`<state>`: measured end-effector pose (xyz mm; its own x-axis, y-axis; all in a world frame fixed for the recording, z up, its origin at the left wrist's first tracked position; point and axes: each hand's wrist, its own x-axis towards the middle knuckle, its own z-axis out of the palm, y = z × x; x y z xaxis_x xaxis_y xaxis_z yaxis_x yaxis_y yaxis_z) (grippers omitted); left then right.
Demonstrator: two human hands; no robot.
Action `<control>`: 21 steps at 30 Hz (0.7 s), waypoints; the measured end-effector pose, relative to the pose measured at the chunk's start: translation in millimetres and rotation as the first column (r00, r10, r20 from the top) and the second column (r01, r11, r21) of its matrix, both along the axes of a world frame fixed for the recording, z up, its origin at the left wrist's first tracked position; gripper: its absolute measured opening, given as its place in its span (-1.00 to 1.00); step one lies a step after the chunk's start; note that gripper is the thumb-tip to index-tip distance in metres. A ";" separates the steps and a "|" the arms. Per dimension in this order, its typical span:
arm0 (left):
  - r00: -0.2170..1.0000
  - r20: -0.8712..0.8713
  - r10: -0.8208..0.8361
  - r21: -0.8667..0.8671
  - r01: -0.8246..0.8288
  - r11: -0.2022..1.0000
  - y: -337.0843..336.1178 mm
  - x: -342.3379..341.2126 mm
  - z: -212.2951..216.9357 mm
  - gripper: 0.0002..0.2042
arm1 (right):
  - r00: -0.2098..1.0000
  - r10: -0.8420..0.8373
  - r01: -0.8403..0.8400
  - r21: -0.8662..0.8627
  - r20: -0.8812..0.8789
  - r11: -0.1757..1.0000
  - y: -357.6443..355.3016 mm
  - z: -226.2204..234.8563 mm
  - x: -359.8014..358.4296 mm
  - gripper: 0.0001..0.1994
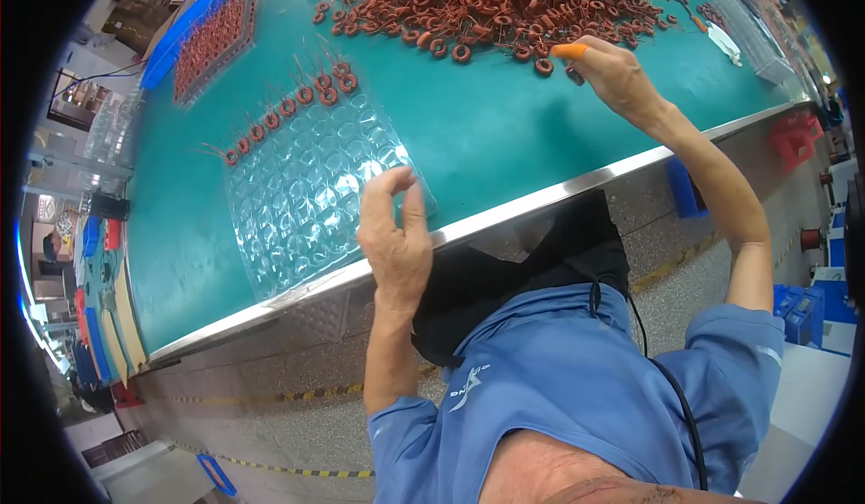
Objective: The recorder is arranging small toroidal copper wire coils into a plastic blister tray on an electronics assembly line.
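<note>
My left hand (396,243) hovers over the near right edge of a clear plastic blister tray (306,189). Its thumb and forefinger bend toward each other, a gap shows between them, and no object is visible there. Copper-wound ring coils (287,108) with upright wire leads fill the tray's far row, and a few stand in the row before it; the other round pockets are bare. At the near side of a big heap of such coils (496,9), my right hand (617,76), an orange finger cot on one finger, pinches one dark ring coil (575,76).
A filled coil tray (214,45) stands at the far left beside a blue bin (185,31). Stacked clear trays (752,36) and an orange-handled tool (698,23) lie at the right. The green table's metal edge (541,196) runs in front of me.
</note>
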<state>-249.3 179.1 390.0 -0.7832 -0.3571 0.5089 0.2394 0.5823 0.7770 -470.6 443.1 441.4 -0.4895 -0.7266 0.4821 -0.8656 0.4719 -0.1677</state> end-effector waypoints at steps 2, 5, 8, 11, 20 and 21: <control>0.984 -0.061 -0.168 0.393 0.178 0.902 29.4 -1.0 8.2 -0.67 | 0.968 0.063 0.005 -0.271 0.243 0.963 -9.8 6.8 17.9 -0.80; 0.864 -0.079 -0.497 0.741 0.384 0.551 70.8 -14.9 18.5 -0.50 | 0.715 0.297 0.095 -0.509 0.633 0.856 -23.0 10.1 53.2 -0.75; 0.776 -0.325 -0.540 0.888 0.447 0.109 95.7 -33.1 10.8 -0.62 | 0.635 0.353 0.105 -0.530 0.687 0.842 -39.3 7.6 88.6 -0.75; 0.832 -0.336 -0.442 0.897 0.425 0.119 93.8 -33.8 2.5 -0.70 | 0.677 0.434 -0.081 -0.527 0.594 0.846 -34.8 3.4 99.0 -0.52; 0.717 -0.265 -0.645 0.909 0.408 0.080 86.3 -16.0 7.4 -0.73 | 0.675 0.262 0.000 -0.355 0.690 0.935 -28.9 7.0 101.3 -0.76; 0.717 -0.264 -0.645 0.910 0.407 0.080 87.2 -15.8 10.1 -0.73 | 0.772 0.243 -0.043 -0.333 0.587 0.942 -27.9 7.6 102.1 -0.79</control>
